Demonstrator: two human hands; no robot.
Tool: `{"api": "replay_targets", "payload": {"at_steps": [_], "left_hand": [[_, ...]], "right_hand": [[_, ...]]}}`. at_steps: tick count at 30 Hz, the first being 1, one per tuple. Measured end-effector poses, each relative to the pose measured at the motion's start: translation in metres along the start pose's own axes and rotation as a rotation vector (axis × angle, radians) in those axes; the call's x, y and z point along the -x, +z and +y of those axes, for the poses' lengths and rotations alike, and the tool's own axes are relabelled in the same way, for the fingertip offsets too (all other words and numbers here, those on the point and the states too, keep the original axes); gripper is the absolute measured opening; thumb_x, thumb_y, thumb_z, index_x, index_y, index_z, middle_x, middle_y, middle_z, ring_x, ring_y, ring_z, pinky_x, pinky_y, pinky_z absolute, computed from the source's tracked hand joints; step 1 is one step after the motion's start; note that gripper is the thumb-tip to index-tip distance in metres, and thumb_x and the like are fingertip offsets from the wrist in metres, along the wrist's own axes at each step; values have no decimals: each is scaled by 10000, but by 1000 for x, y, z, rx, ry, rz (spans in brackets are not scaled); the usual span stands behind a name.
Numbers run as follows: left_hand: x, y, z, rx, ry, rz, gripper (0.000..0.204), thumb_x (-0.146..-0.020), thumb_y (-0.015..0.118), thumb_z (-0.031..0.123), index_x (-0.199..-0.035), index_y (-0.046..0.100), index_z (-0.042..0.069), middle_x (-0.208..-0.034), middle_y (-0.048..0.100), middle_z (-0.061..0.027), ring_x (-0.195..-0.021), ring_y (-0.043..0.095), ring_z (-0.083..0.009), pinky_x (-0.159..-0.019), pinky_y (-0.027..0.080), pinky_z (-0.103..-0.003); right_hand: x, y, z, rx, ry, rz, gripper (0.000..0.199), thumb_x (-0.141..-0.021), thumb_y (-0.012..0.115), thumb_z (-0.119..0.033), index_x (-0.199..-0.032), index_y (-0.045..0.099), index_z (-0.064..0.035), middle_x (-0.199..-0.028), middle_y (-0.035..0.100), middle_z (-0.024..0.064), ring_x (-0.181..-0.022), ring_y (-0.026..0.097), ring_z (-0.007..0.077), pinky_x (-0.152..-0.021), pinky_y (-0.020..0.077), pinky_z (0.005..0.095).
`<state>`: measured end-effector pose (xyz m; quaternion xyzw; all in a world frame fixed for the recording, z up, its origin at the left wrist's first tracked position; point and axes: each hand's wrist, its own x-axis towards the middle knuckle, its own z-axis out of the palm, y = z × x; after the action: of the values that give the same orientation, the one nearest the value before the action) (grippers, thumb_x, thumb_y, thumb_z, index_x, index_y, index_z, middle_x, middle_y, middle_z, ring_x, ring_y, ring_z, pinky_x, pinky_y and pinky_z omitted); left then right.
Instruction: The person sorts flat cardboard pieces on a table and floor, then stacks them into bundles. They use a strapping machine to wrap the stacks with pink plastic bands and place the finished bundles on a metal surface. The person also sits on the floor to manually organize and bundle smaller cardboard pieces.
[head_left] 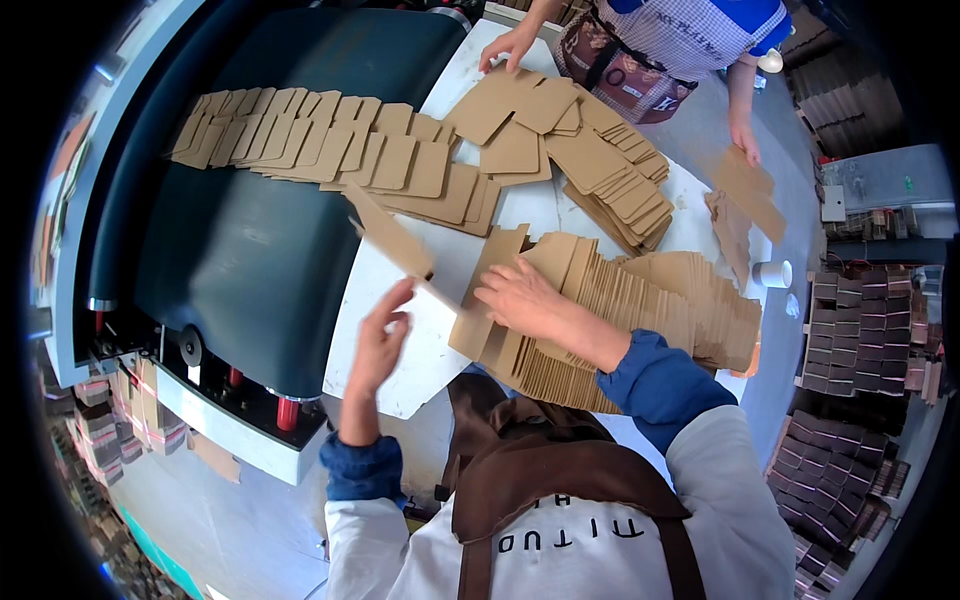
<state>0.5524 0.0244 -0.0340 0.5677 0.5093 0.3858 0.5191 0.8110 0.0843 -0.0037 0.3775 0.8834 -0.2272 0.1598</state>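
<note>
Belt: wide, dark green-blue.
Card row: flat tan cards with rounded corners, overlapping like shingles from the belt onto the counter.
Left hand: raised over the counter's edge, fingers loosely curled; whether they touch the blurred card cannot be told.
Blurred card: plain tan, tilted, just beyond the left fingertips.
Counter: white, beside the belt.
Co-worker's hand: touching the loose pile's far edge.
Right hand: laid over the stack's left end, fingers somewhat spread; whether they pinch a card cannot be told.
Stack: tan cards, edges close-set and fanned, on the counter nearest the wearer.
Loose pile: tan cards at mixed angles, beyond the stack.
Co-worker's other hand: at the top of tan scrap.
Cup: white, near the stack's right end.
</note>
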Motion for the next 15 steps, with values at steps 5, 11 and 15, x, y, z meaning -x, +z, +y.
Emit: {"api": "replay_targets", "payload": {"at_steps": [5, 11, 15], "left_hand": [[-33, 62, -44, -340, -3, 291, 670, -858, 678, 324, -1354, 398, -29, -1438, 343, -275, -1357, 330, -367, -1095, 285, -428], [-54, 16, -117, -142, -149, 1028, 671, -850, 695, 288, -1305, 393, -101, -1322, 418, -269, -1235, 421, -354, -1059, 306, -423], [-34, -13, -166, 19, -377, 1022, 630, -853, 711, 268, -1294, 413, -68, -1223, 492, -173, -1031, 516, -214, -898, 435, -328]], "right_hand": [[-7, 23, -8, -63, -23, 195, 387, -850, 629, -207, -1183, 566, -19, -1259, 528, 133, -1295, 393, 303, -1047, 324, 544], [-64, 12, -8, -584, 189, 159, 504, -875, 597, -262, -1292, 476, -6, -1327, 501, 201, -1245, 464, 363, -1043, 379, 434], [-130, 7, 0, -730, 429, 220, 620, -872, 592, -320, -1356, 409, 21, -1340, 499, 226, -1254, 473, 350, -1041, 388, 402]]}}
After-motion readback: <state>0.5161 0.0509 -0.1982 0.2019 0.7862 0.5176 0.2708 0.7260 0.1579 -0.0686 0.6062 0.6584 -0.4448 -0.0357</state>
